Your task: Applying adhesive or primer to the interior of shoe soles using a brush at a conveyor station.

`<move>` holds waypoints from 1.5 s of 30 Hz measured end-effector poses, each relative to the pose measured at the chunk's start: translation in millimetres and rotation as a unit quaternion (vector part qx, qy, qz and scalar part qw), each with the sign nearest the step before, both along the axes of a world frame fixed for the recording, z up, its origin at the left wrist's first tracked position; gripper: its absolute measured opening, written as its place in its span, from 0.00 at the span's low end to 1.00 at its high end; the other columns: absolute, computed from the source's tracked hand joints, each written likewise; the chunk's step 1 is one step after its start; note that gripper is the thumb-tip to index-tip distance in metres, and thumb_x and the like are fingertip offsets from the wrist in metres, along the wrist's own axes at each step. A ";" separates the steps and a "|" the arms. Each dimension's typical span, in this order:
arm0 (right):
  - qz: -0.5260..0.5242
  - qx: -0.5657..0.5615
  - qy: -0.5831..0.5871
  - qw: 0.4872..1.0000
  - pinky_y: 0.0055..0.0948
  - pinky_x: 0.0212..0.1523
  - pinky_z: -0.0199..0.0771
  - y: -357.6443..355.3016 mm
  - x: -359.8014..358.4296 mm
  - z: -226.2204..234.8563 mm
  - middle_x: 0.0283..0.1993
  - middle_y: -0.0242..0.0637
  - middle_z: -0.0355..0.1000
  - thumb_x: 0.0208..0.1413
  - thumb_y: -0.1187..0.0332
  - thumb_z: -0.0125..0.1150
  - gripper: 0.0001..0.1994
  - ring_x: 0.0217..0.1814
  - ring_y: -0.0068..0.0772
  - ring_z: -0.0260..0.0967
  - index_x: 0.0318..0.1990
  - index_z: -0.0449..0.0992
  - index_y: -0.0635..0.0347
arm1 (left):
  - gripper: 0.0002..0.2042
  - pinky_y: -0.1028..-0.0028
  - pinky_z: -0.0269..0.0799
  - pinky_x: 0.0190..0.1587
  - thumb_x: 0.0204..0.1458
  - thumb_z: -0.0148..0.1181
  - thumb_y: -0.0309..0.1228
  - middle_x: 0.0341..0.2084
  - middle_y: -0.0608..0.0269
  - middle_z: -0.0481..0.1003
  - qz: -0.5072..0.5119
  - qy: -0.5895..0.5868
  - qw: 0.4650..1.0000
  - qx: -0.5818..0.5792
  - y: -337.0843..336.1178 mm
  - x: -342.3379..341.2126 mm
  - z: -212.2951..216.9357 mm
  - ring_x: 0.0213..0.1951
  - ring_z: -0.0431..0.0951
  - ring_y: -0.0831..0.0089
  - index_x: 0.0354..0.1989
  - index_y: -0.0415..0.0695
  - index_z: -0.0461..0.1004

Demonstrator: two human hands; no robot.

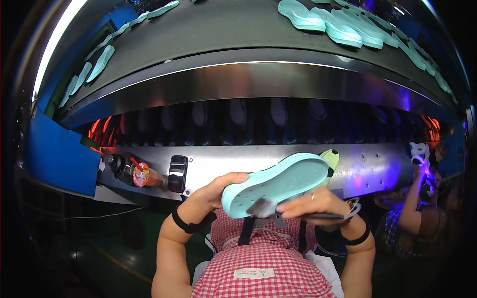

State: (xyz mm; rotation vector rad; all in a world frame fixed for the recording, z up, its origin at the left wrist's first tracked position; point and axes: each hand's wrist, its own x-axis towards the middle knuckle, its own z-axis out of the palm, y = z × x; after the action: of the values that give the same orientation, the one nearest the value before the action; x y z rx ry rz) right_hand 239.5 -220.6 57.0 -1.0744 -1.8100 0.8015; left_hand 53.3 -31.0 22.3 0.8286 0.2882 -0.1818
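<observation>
Both bare arms were bent, bringing the hands together before the chest. The left arm angled inward, its hand curled in a grip. The right arm rose steeply; its hand reached leftward, fingers nearly straight, slightly blurred, closed in a hold.

At centre, the left hand grips a turquoise sole; the right hand holds a blurred brush-like tool over it. Similar soles lie upper right.

The sole looks matt, the ledge shiny metal, the garment cloth.
</observation>
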 end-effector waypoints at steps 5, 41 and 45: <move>-0.030 0.053 -0.030 0.998 0.25 0.38 0.74 -10.6 0.2 4.0 0.42 0.38 0.73 0.41 0.79 0.58 0.14 0.41 0.34 0.73 0.40 0.75 0.58 | 0.29 0.72 0.67 0.46 0.48 0.47 0.44 0.46 0.47 0.68 0.111 0.107 0.983 0.100 -8.7 -16.8 36.6 0.43 0.72 0.65 0.53 0.32 0.60; -0.114 0.050 -0.047 0.991 0.28 0.36 0.69 16.5 -37.8 -25.8 0.31 0.35 0.74 0.36 0.74 0.64 0.10 0.35 0.33 0.72 0.31 0.76 0.59 | 0.44 0.51 0.61 0.51 0.41 0.25 0.70 0.38 0.51 0.70 0.386 -0.133 0.904 -0.129 -8.8 13.3 -52.2 0.42 0.70 0.53 0.50 0.42 0.63; -0.237 0.068 0.045 0.968 0.29 0.42 0.70 41.5 -31.7 -13.0 0.34 0.41 0.74 0.39 0.77 0.62 0.10 0.38 0.35 0.72 0.34 0.76 0.62 | 0.45 0.50 0.60 0.51 0.40 0.23 0.72 0.42 0.53 0.69 0.361 -0.220 0.887 -0.186 -23.5 26.1 -37.3 0.45 0.69 0.56 0.53 0.44 0.59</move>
State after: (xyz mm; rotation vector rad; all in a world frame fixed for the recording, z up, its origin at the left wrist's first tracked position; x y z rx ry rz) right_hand 207.8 -179.1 44.0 -1.2877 -1.4238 0.4223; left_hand 79.4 -54.6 -15.0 0.3205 0.1096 0.6337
